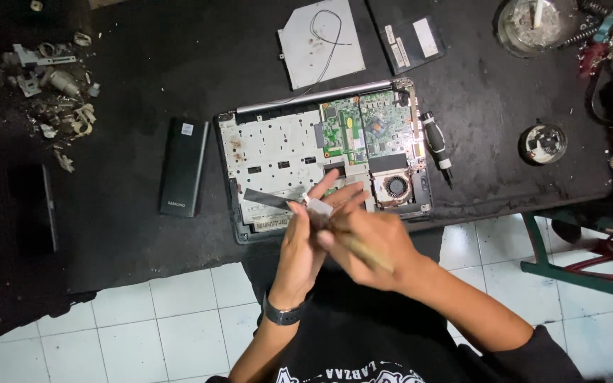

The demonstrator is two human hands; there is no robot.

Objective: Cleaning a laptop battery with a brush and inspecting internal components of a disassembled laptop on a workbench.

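An opened laptop base (pixel 271 152) lies on the black table with its green circuit board (pixel 363 128) and round fan (pixel 396 186) exposed. My left hand (pixel 305 245) holds a small pale part (pixel 318 206) above the laptop's front edge, fingers spread. Against it, my right hand (pixel 372 237) grips a thin wooden-handled tool (pixel 367 254), possibly a brush, its tip at the small part. A dark flat strip (pixel 267 198) lies on the base just left of my hands.
A black battery (pixel 183 167) lies left of the laptop, a screwdriver (pixel 436 145) right of it. A grey plate with a wire (pixel 321 42) and a black cover (pixel 409 41) sit behind. Scraps (pixel 62 85) are at far left, round dishes (pixel 542 143) at right.
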